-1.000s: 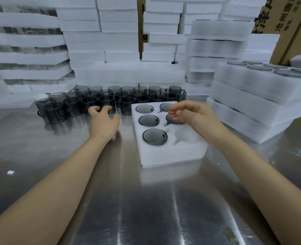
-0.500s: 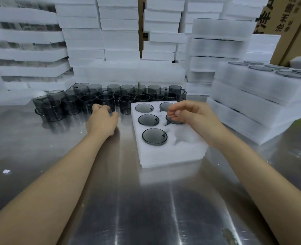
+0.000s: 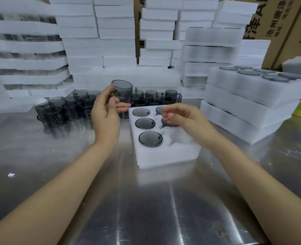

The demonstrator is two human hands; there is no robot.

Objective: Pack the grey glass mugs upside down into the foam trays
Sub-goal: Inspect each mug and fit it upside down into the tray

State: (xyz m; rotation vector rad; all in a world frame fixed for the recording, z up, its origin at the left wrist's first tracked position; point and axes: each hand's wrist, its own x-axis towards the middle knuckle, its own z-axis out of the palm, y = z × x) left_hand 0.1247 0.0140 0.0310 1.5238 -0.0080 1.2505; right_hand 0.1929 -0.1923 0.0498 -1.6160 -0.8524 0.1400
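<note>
Mug [image 3: 124,91] now aloft, axis roughly vertical

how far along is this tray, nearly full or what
Done: five mugs sit upside down in the foam tray, three in its left column, two in its right; a filled tray tops the stack at right. In hand: the left hand holds a raised mug; the right hand is over the tray, fingers loosely curled. Left: the near right pocket is empty, and many loose mugs wait behind.
</note>
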